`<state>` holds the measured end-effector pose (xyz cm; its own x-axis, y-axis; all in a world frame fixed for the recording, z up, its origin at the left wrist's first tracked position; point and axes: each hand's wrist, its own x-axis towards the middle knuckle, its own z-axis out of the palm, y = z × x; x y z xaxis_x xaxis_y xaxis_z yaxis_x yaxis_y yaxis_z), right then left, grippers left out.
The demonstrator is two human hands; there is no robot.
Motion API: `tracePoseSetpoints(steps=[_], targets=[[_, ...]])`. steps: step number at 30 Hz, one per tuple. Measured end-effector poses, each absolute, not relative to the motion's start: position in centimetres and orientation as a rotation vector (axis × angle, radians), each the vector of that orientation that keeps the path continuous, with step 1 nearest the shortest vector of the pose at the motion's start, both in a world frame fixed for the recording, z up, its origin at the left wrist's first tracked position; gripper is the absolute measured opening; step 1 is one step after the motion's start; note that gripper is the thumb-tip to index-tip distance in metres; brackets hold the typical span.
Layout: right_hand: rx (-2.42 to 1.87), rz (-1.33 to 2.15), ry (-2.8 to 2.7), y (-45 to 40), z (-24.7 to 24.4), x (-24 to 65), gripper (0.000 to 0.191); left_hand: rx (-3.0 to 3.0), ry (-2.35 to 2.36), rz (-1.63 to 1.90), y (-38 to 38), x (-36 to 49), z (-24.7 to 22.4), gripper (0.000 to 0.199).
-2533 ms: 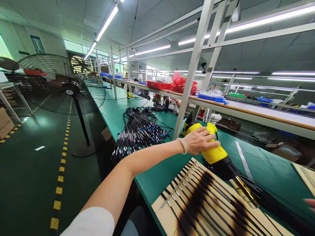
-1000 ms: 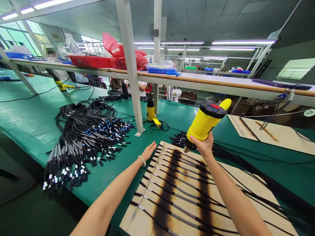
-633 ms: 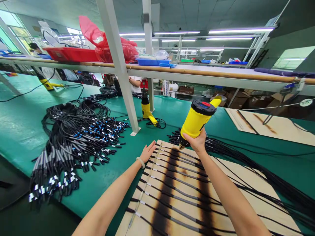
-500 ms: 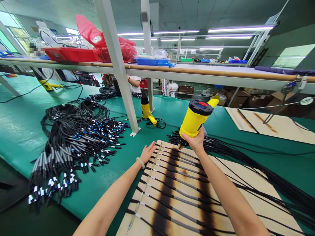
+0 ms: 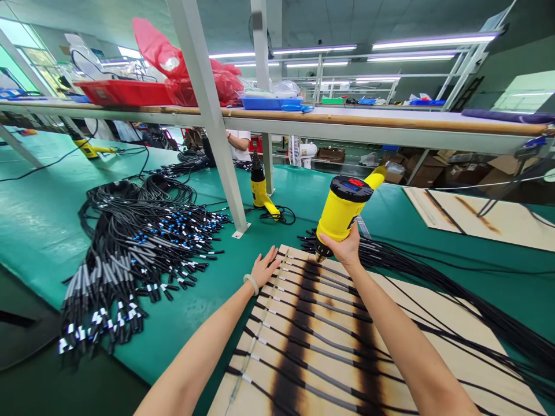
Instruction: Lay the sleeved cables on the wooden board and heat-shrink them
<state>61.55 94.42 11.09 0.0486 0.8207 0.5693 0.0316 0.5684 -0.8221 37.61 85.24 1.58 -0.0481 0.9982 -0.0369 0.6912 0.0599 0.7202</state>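
Note:
My right hand (image 5: 344, 247) grips a yellow heat gun (image 5: 342, 211) by its body, with the metal nozzle pointing down just above the far edge of a scorched wooden board (image 5: 437, 341). Black cables with grey sleeves lie in rows across the board, and its burn marks run in dark bands. My left hand (image 5: 264, 268) lies open on the green mat with nothing in it, its fingertips beside the board's left edge. A large bundle of black cables with blue and white ends (image 5: 143, 248) lies to the left of that hand.
A second yellow heat gun (image 5: 259, 188) stands by a white steel post (image 5: 208, 115), and a third lies farther left (image 5: 89, 149). Another wooden board (image 5: 481, 219) lies at right. A shelf above holds a red tray (image 5: 117, 92) and a blue tray (image 5: 269, 103). A co-worker's arm (image 5: 238, 141) shows beyond.
The heat gun has passed from my left hand to my right, and my left hand now lies open by the board. The view has swung right, and over the last half second little has moved.

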Motion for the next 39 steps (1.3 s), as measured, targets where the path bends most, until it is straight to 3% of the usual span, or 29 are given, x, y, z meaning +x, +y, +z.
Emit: tracePoseSetpoints(steps=[39], targets=[[-0.721, 0.687, -1.416, 94.0, 11.7, 61.0, 0.071, 1.743, 1.826, 0.711, 85.4, 37.5, 0.9, 0.067]])
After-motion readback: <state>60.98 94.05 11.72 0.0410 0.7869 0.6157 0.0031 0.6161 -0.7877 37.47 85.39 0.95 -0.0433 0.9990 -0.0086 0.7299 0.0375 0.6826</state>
